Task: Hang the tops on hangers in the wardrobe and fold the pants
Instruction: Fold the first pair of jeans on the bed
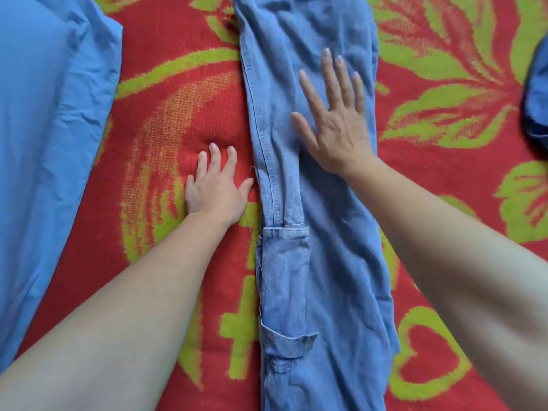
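Note:
Light blue jeans [326, 247] lie lengthwise down the middle of a red and green patterned blanket [178, 120], folded leg over leg, with a back pocket showing near the bottom. My right hand [332, 117] lies flat on the jeans with straight, spread fingers. My left hand [216, 185] rests flat on the blanket just left of the jeans, its thumb touching the denim's edge. Neither hand grips anything.
A blue sheet or pillowcase [50, 129] covers the left side. Part of a darker blue garment [538, 93] shows at the right edge. The blanket stretches out on both sides of the jeans.

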Available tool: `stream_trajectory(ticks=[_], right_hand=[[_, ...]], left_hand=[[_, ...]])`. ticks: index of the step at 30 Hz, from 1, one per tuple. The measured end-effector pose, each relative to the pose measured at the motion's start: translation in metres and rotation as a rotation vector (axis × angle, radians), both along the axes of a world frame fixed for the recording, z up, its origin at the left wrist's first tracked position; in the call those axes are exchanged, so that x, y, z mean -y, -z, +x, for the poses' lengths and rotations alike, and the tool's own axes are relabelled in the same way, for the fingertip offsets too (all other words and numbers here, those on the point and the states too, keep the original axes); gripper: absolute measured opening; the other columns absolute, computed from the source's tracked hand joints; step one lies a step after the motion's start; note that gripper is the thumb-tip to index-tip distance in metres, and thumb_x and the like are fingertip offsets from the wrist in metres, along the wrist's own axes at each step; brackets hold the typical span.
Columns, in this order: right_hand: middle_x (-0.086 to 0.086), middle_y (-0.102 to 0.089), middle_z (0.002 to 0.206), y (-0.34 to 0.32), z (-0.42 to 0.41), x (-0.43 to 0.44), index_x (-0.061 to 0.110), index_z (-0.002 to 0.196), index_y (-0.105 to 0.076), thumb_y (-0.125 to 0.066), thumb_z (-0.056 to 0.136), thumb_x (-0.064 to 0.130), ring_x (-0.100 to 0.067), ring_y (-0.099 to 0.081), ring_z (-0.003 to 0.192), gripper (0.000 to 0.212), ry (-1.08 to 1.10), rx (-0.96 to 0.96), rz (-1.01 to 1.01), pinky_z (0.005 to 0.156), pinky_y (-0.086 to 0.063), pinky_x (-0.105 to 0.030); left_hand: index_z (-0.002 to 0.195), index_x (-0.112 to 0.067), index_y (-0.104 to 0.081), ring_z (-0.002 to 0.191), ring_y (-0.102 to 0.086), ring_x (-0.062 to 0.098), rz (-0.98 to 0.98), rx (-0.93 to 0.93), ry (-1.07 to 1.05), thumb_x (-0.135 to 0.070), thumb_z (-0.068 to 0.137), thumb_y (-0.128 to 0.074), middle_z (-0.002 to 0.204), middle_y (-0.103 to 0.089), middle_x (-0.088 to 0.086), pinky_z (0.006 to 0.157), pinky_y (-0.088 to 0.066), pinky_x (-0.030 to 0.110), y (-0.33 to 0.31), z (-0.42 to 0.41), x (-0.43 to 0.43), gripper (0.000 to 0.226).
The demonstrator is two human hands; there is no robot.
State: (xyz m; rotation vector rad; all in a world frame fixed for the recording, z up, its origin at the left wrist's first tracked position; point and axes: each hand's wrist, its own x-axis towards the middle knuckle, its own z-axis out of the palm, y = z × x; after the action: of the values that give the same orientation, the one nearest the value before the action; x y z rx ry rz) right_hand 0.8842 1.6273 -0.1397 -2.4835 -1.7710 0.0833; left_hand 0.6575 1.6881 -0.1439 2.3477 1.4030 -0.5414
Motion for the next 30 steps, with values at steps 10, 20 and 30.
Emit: stream_trajectory(ticks=[10,20,30], right_hand=[[-0.017,0.004,0.166,0.002,0.003,0.046,0.021,0.16,-0.013,-0.022,0.102,0.058,-0.041,0.002,0.152,0.069,0.235,-0.091,-0.231,0.122,-0.004,-0.057],[-0.017,-0.008,0.166,-0.007,-0.099,0.219,0.016,0.158,-0.025,-0.039,0.103,0.043,-0.036,-0.006,0.153,0.062,0.124,-0.076,-0.177,0.122,-0.011,-0.054],[-0.011,0.006,0.167,0.015,-0.09,0.276,0.023,0.16,-0.005,-0.03,0.1,0.061,-0.035,0.001,0.153,0.075,0.257,-0.261,-0.348,0.123,-0.006,-0.053]], left_hand=[[0.156,-0.031,-0.007,0.152,-0.002,0.025,-0.087,-0.087,0.026,-0.058,0.097,-0.038,0.165,0.002,0.001,0.115,-0.026,0.052,0.006,0.001,-0.017,0.071],[0.156,-0.013,-0.021,0.151,-0.01,0.032,0.318,0.566,-0.069,-0.047,0.102,-0.032,0.162,-0.004,0.02,0.121,-0.013,0.046,-0.037,0.0,0.107,0.064],[0.157,-0.025,-0.004,0.151,0.006,0.027,0.141,0.192,0.314,-0.053,0.102,-0.022,0.164,0.008,0.011,0.12,-0.015,0.052,0.01,-0.031,0.167,0.064]])
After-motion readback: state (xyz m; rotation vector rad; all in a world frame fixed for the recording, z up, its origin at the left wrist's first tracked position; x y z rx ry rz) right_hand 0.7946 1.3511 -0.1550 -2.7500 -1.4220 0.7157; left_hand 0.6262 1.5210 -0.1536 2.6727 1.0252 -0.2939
